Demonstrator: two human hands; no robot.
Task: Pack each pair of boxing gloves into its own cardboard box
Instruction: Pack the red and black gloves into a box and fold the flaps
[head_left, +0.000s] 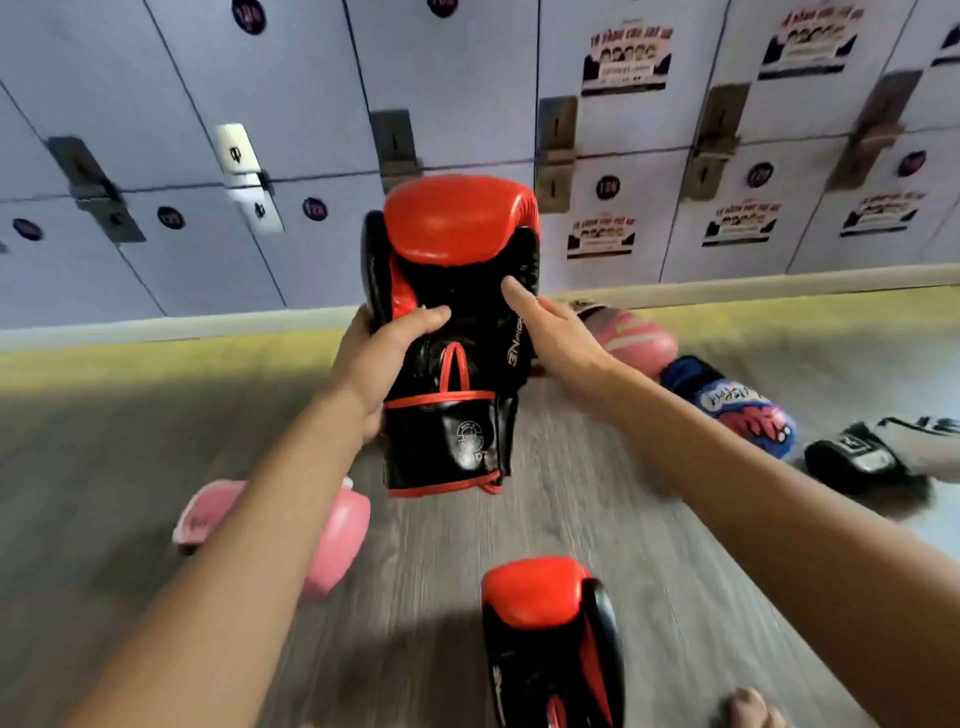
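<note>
Red-black glove on floor (550, 639), its mate (457, 332) raised above: left hand (382, 358) grips it, right hand (550, 332) fingers open alongside, prob. to pair the 2.

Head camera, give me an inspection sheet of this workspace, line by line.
Surface: grey wood-look floor, motion blurred.
Job's things: held red-and-black glove upright; matching glove on the floor nearer the camera; no cardboard box seen.
Clutter: pink glove under the left forearm, second pink glove, blue glove, black-and-white glove.
Grippers: left hand grips the held glove; right hand touches its side, fingers extended.
Cables: nothing seen.
Surroundings: numbered lockers with posters.
</note>
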